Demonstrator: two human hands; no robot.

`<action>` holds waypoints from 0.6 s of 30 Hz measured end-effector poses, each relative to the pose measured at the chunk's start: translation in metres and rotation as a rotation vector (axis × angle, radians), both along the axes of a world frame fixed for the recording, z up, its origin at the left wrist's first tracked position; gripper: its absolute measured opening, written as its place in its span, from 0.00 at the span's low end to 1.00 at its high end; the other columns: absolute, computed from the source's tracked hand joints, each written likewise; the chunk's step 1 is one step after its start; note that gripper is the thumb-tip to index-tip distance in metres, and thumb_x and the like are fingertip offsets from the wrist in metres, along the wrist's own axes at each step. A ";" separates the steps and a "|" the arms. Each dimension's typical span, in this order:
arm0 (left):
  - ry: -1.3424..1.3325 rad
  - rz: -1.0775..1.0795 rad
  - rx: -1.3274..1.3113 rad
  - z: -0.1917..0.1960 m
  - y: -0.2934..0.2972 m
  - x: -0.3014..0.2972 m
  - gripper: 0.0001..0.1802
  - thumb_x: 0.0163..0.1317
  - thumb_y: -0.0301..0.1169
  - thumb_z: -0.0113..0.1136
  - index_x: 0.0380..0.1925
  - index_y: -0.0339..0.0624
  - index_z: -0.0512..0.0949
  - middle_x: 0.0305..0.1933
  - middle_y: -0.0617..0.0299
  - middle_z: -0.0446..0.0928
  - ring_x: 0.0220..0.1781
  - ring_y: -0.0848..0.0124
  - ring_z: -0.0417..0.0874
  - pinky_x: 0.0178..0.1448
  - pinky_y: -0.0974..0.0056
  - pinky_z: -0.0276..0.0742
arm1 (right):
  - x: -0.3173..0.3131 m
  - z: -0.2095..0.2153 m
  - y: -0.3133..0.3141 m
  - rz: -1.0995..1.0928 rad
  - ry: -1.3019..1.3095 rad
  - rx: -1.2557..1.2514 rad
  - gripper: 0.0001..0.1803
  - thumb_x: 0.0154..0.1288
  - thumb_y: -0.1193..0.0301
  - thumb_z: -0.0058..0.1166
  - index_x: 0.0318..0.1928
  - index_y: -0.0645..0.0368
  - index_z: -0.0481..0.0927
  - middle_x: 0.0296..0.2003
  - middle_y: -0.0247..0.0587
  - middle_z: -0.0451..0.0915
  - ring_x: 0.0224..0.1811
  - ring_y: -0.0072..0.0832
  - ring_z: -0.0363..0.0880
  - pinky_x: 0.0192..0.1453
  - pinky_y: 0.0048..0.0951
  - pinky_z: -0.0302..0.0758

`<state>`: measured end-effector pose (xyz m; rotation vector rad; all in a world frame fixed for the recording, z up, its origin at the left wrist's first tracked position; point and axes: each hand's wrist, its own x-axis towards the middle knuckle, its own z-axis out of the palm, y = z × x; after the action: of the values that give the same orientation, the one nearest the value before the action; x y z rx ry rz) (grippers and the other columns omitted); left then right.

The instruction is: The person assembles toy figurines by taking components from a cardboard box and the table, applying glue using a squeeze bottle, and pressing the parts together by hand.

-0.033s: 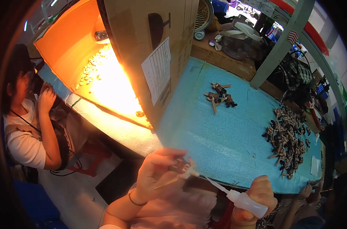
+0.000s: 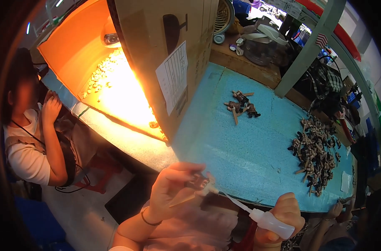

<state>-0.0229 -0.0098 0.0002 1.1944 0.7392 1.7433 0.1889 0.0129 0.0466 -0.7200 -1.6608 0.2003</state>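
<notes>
Near the front edge of the blue table, my left hand [image 2: 165, 190] pinches a small brown and tan figurine [image 2: 199, 181]. A long flat tan piece [image 2: 183, 200] sticks out below my fingers; whether it joins the figurine I cannot tell. In my right hand [image 2: 286, 213] is a white squeeze bottle [image 2: 274, 224], tilted with its long thin nozzle [image 2: 237, 203] pointing left. The nozzle's tip is right by the figurine's pale end; contact cannot be made out. A few similar figurines [image 2: 241, 104] lie farther back on the table, and a large pile of them [image 2: 316, 154] is at the right.
A tall cardboard box [image 2: 157, 25] stands on the blue table [image 2: 240, 159]. Left of it, a glowing lamp [image 2: 111, 38] lights heaped small parts [image 2: 102, 73]. A person [image 2: 35, 159] sits at the left; another person's hand [image 2: 335, 210] shows at the right. A grey post [image 2: 310, 50] rises behind.
</notes>
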 end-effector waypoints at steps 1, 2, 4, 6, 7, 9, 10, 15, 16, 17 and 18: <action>-0.004 0.002 -0.002 0.001 0.000 0.000 0.13 0.58 0.21 0.55 0.40 0.37 0.63 0.51 0.41 0.67 0.56 0.53 0.73 0.57 0.54 0.72 | -0.001 0.002 0.000 -0.001 -0.001 0.001 0.28 0.60 0.42 0.46 0.31 0.56 0.61 0.20 0.31 0.60 0.21 0.22 0.57 0.27 0.29 0.56; -0.004 0.002 -0.001 0.001 0.000 0.000 0.13 0.58 0.21 0.55 0.40 0.37 0.63 0.51 0.41 0.67 0.56 0.53 0.73 0.57 0.54 0.72 | -0.003 0.005 0.001 0.002 0.011 -0.008 0.28 0.60 0.42 0.46 0.31 0.56 0.61 0.20 0.31 0.60 0.21 0.22 0.57 0.27 0.28 0.55; 0.008 0.010 -0.027 0.001 0.000 -0.001 0.13 0.59 0.21 0.55 0.40 0.37 0.63 0.51 0.41 0.67 0.55 0.53 0.74 0.57 0.54 0.72 | -0.003 0.006 0.005 0.008 0.025 -0.016 0.28 0.60 0.43 0.47 0.31 0.57 0.61 0.20 0.31 0.60 0.21 0.21 0.57 0.27 0.27 0.55; 0.033 0.025 -0.001 0.000 0.001 -0.002 0.12 0.59 0.22 0.54 0.40 0.38 0.63 0.51 0.41 0.67 0.54 0.55 0.74 0.57 0.55 0.72 | 0.004 0.008 0.015 0.189 0.084 -0.166 0.26 0.61 0.46 0.49 0.33 0.59 0.63 0.22 0.32 0.64 0.22 0.22 0.62 0.28 0.26 0.59; 0.058 0.037 0.024 0.000 0.002 -0.002 0.11 0.60 0.22 0.54 0.40 0.38 0.63 0.51 0.41 0.67 0.53 0.57 0.75 0.57 0.56 0.72 | 0.005 0.006 0.023 0.190 0.083 -0.159 0.26 0.61 0.46 0.49 0.33 0.59 0.63 0.22 0.32 0.64 0.22 0.22 0.62 0.28 0.26 0.59; 0.057 0.041 0.003 -0.003 0.000 -0.007 0.10 0.60 0.23 0.53 0.40 0.38 0.64 0.52 0.40 0.68 0.52 0.59 0.75 0.57 0.58 0.71 | 0.000 -0.007 0.047 0.163 0.314 -0.377 0.19 0.60 0.62 0.55 0.42 0.62 0.66 0.28 0.39 0.74 0.28 0.26 0.73 0.37 0.32 0.71; 0.049 0.041 -0.025 -0.005 -0.002 -0.011 0.10 0.61 0.24 0.53 0.40 0.38 0.64 0.52 0.40 0.68 0.52 0.62 0.75 0.57 0.59 0.70 | -0.003 -0.012 0.061 0.180 0.316 -0.372 0.19 0.60 0.62 0.55 0.42 0.62 0.66 0.28 0.39 0.74 0.28 0.26 0.73 0.37 0.32 0.71; -0.006 0.027 0.013 -0.013 -0.012 -0.021 0.14 0.58 0.16 0.53 0.43 0.37 0.66 0.55 0.43 0.67 0.52 0.64 0.74 0.56 0.61 0.72 | 0.020 -0.036 0.152 0.070 0.166 -0.847 0.15 0.60 0.67 0.53 0.44 0.64 0.71 0.36 0.38 0.75 0.39 0.24 0.72 0.48 0.27 0.68; -0.056 0.008 0.011 -0.014 -0.015 -0.021 0.13 0.58 0.16 0.53 0.43 0.36 0.66 0.54 0.43 0.67 0.53 0.63 0.74 0.56 0.60 0.72 | 0.026 -0.043 0.172 -0.047 0.047 -0.807 0.16 0.60 0.66 0.53 0.44 0.64 0.72 0.38 0.37 0.75 0.39 0.25 0.72 0.48 0.27 0.68; -0.104 -0.004 0.007 -0.014 -0.019 -0.023 0.13 0.58 0.16 0.52 0.43 0.36 0.65 0.54 0.43 0.67 0.54 0.63 0.74 0.56 0.60 0.72 | 0.031 -0.056 0.193 -0.023 0.042 -0.801 0.16 0.60 0.66 0.53 0.44 0.64 0.72 0.38 0.37 0.75 0.39 0.25 0.72 0.48 0.27 0.68; -0.122 -0.001 0.012 -0.012 -0.023 -0.023 0.12 0.60 0.17 0.51 0.43 0.35 0.65 0.53 0.43 0.68 0.55 0.61 0.73 0.57 0.60 0.72 | 0.039 -0.065 0.213 -0.137 -0.082 -0.688 0.18 0.58 0.65 0.54 0.44 0.64 0.72 0.38 0.38 0.75 0.38 0.26 0.72 0.48 0.28 0.67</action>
<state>-0.0462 -0.0325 -0.0120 1.0852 0.6568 1.8048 0.2281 0.2261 -0.0185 -1.3650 -1.6102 0.6702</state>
